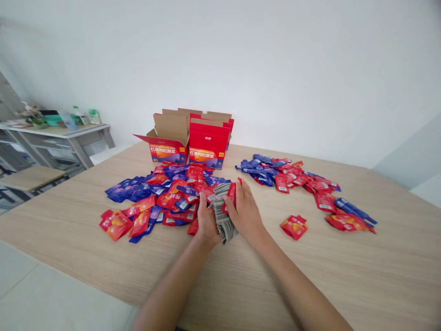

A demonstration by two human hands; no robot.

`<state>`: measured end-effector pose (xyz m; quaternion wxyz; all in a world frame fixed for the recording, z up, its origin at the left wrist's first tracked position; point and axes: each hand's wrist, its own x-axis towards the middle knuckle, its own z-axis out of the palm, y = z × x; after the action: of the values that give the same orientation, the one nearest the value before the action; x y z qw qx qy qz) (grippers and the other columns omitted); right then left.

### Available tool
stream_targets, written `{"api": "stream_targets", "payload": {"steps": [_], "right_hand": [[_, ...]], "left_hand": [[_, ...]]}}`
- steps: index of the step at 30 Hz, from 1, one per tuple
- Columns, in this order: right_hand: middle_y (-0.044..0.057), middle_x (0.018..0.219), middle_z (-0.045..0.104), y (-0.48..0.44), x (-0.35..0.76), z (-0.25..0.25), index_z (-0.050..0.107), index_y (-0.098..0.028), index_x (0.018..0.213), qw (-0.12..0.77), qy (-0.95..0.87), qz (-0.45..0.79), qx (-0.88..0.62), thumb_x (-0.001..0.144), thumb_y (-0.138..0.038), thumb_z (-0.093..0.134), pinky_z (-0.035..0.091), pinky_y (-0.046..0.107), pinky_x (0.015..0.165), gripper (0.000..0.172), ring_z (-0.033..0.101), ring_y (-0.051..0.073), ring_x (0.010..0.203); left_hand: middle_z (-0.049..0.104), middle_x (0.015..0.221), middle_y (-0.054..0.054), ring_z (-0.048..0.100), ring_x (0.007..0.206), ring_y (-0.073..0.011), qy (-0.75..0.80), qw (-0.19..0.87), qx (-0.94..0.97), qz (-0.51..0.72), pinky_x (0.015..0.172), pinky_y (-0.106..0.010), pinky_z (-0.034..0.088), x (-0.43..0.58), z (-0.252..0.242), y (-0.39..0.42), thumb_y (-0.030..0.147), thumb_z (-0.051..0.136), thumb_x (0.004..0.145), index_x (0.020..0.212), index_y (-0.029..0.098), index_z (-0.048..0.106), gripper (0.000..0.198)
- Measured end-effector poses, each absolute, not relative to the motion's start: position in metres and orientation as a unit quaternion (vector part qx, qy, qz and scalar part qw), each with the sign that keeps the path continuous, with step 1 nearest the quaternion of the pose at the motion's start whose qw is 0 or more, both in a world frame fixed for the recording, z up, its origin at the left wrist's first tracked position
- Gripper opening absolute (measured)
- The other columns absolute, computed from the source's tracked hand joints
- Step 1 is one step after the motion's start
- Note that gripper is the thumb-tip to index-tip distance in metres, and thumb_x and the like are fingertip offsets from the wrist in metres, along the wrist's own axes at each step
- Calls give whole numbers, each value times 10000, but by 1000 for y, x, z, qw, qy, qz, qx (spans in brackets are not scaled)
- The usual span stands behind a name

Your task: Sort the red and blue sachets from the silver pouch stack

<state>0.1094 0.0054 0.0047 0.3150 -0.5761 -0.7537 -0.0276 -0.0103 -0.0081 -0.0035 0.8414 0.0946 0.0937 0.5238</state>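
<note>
Your left hand is grasping a striped cloth while your right hand's fingers are clasping a red packet against it, over the table, beside the packet pile.

Pouch pile, boxes obstruct ahead-left; near-right tabletop free.

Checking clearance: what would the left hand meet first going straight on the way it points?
Left hand: probably the sachet pile just ahead, though the hand's height above the table is unclear.
</note>
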Motion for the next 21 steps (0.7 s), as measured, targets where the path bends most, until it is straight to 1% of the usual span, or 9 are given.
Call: {"api": "stream_targets", "payload": {"steps": [3,7,9,12,14,17,19,21], "right_hand": [[284,1567,311,2,105,2,370,-5,1494,296,-764,-8,-574,1014,-481,371,302,569,1168,675,271,370,1477],[253,1579,299,-11,92,3,445,-68,1465,292,-787,-4,-543,1013,-430,407,310,601,1156,580,249,383,1481],[241,1574,312,-22,83,5,472,-90,1449,287,-800,-7,-526,1013,-386,419,321,605,1150,529,267,380,1473],[272,1554,318,-38,72,9,488,-54,1426,272,-807,-15,-524,999,-310,453,341,599,1142,500,290,401,1455],[285,1551,307,-46,68,11,492,-33,1416,272,-805,-24,-526,984,-266,472,353,602,1134,492,286,421,1448],[240,1563,309,-47,69,13,487,-84,1430,290,-801,-41,-523,975,-219,458,369,620,1120,475,263,420,1455],[218,1572,307,-41,75,15,468,-117,1448,302,-796,-54,-522,973,-191,435,360,637,1120,481,232,412,1468],[216,1572,306,-33,83,19,465,-122,1448,310,-790,-67,-525,974,-182,419,340,646,1127,480,214,406,1473]], "left_hand": [[677,1265,-178,601,1228,-350,98,835,102,532,1085,-500,419,-13,-5,-6,760,383,866,1325,110,602,825],[703,1218,-161,612,1220,-322,109,803,110,575,1087,-462,430,-18,1,-5,727,301,912,1266,114,645,786],[717,1191,-151,620,1212,-306,129,774,108,611,1089,-442,433,-21,5,-4,699,280,935,1242,113,659,762],[729,1163,-149,630,1198,-292,169,747,97,636,1087,-423,438,-25,11,-3,662,275,959,1234,90,659,741],[735,1147,-146,641,1179,-291,177,749,94,632,1077,-425,449,-26,14,-4,656,274,962,1239,90,659,739],[744,1123,-136,665,1136,-293,154,764,104,617,1037,-420,484,-26,18,-7,671,263,955,1252,111,662,749],[743,1116,-143,677,1110,-297,129,791,114,587,996,-410,513,-26,20,-10,714,234,933,1263,111,657,807],[735,1136,-154,677,1107,-308,107,820,119,549,981,-419,521,-24,21,-13,760,219,903,1292,111,638,865]]}}
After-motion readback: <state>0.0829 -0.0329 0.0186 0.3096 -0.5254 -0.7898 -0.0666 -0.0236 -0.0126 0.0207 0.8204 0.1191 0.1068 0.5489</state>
